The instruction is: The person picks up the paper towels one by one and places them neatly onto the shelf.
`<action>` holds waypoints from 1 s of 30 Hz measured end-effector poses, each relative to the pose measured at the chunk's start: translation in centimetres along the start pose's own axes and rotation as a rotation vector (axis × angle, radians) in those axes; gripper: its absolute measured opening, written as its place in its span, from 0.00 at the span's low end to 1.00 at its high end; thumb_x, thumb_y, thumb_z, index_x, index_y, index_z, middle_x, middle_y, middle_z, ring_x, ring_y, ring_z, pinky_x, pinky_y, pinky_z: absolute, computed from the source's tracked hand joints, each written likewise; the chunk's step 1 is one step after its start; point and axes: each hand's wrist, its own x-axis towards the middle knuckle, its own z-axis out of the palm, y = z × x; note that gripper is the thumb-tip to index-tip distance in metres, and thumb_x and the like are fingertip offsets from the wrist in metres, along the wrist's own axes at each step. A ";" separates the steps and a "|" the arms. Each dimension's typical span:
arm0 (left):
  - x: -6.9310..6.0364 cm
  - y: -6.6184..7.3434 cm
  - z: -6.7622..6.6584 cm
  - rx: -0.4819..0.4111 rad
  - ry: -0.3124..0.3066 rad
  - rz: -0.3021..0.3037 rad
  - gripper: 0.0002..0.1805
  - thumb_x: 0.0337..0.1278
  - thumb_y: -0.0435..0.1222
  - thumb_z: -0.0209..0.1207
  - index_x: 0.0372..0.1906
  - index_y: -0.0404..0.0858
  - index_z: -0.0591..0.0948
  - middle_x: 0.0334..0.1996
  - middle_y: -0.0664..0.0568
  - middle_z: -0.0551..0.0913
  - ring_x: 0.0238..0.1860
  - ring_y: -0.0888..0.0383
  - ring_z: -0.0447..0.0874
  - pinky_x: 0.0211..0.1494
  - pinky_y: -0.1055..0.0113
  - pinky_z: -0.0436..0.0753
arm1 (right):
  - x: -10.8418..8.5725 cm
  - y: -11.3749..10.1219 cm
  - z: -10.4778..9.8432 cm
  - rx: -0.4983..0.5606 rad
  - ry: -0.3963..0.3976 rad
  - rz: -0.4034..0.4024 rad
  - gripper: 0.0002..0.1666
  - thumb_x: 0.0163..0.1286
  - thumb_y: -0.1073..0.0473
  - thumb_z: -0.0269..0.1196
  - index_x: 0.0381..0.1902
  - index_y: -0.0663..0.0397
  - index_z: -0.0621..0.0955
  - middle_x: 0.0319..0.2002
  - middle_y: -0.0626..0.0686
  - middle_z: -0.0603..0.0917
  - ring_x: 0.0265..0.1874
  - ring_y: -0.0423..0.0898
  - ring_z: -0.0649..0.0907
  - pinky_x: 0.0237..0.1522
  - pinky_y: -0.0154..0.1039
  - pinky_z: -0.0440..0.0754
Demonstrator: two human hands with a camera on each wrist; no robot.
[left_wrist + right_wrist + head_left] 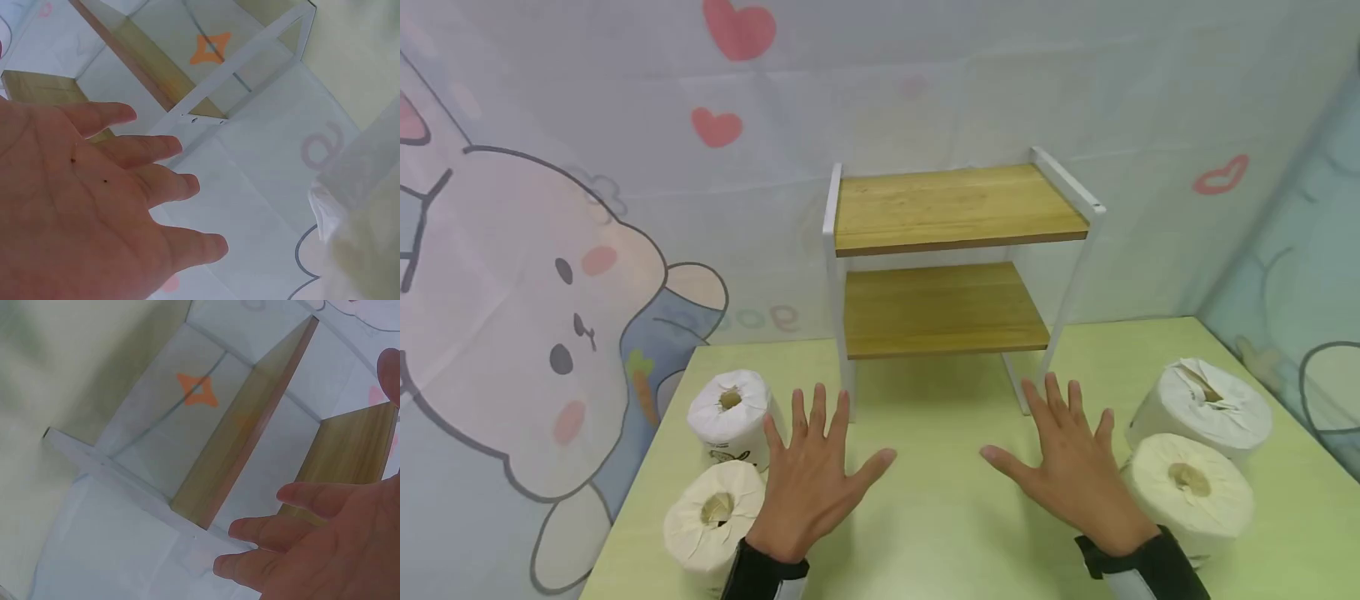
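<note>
My left hand (812, 483) is held palm down with fingers spread, beside two wrapped paper rolls, a rear one (730, 412) and a front one (711, 521). My right hand (1075, 471) mirrors it, fingers spread, by another rear roll (1225, 417) and front roll (1195, 500). Neither hand holds anything. Beyond both hands stands a two-tier rack with a wooden top shelf (955, 208) and lower shelf (943, 312) in a white frame. Both wrist views show an open palm (81, 194), (350, 544) facing the rack's shelves.
A light green table (925, 517) lies under the rack and rolls. Behind it hangs a pale cloth (925, 92) printed with hearts and a cartoon animal on the left. Another printed cloth (1315, 275) runs along the right side.
</note>
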 end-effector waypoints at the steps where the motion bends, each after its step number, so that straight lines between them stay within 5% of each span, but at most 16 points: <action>1: 0.0 0.0 -0.1 0.002 0.003 -0.001 0.53 0.61 0.75 0.42 0.79 0.42 0.59 0.79 0.38 0.49 0.79 0.38 0.36 0.70 0.30 0.34 | 0.0 0.0 -0.1 0.002 0.002 0.002 0.60 0.67 0.29 0.61 0.80 0.58 0.51 0.76 0.73 0.48 0.75 0.73 0.41 0.59 0.81 0.30; 13: -0.5 -0.7 -1.1 0.011 -0.003 -0.039 0.54 0.61 0.75 0.42 0.79 0.40 0.58 0.78 0.39 0.53 0.79 0.39 0.44 0.72 0.32 0.41 | 0.2 0.7 -0.2 0.025 0.077 0.009 0.62 0.66 0.31 0.65 0.80 0.62 0.51 0.75 0.72 0.54 0.73 0.74 0.51 0.62 0.79 0.45; 30: -0.1 -1.8 -2.4 0.090 0.065 -0.036 0.53 0.60 0.73 0.49 0.76 0.36 0.64 0.72 0.35 0.65 0.76 0.36 0.53 0.69 0.30 0.53 | 0.9 1.7 -0.4 0.091 0.173 -0.006 0.63 0.62 0.36 0.71 0.78 0.65 0.54 0.71 0.75 0.61 0.68 0.78 0.61 0.57 0.77 0.60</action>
